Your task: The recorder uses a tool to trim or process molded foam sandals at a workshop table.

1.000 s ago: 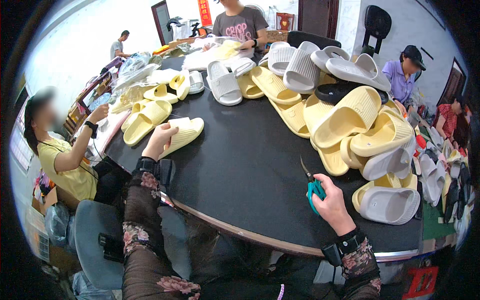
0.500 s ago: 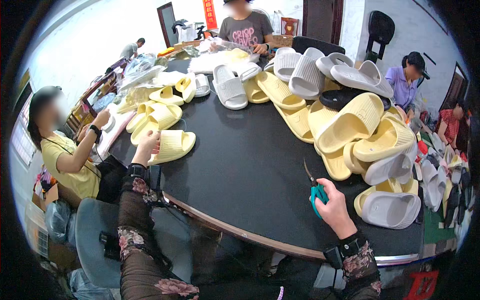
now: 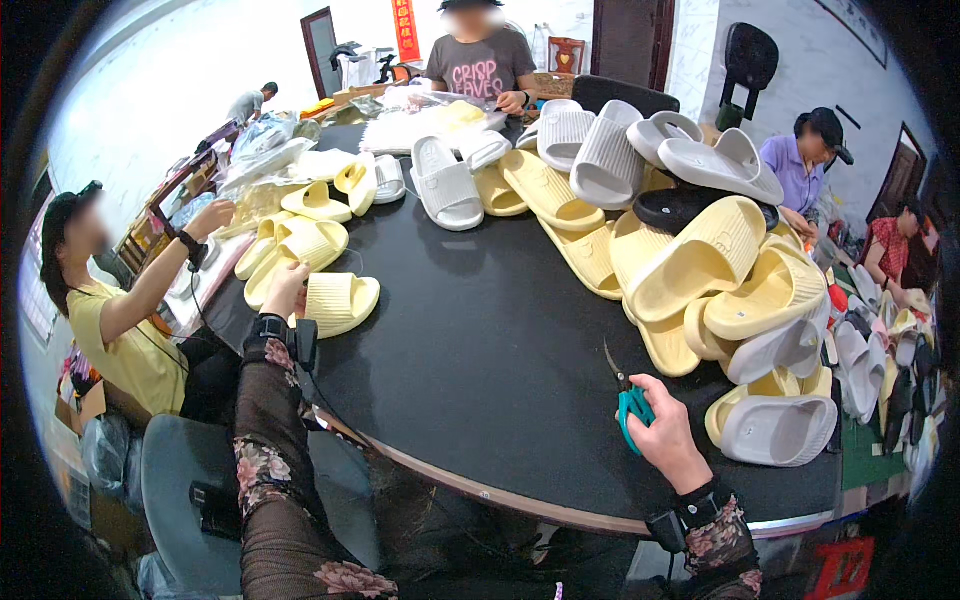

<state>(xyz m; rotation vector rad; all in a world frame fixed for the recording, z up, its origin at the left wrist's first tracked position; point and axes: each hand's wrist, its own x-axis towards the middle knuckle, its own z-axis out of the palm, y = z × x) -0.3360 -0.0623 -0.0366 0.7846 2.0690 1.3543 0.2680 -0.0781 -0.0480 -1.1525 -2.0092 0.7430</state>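
Head view. Left hand (image 3: 285, 290) grips pale yellow ribbed foam slide sandal (image 3: 340, 303), lying at left edge of round black table (image 3: 480, 350), just right of the fingers. Right hand (image 3: 665, 435) closed around teal-handled snips (image 3: 628, 395), blades pointing up-left, near front edge. Heap of yellow, white and grey foam sandals (image 3: 700, 260) along right edge.

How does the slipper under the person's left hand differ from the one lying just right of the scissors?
The slipper at the left hand is pale yellow; the slipper nearest the right hand and its scissors is off-white. The yellow slipper is being touched; the off-white slipper lies untouched. Both are ribbed slide slippers on the black table.
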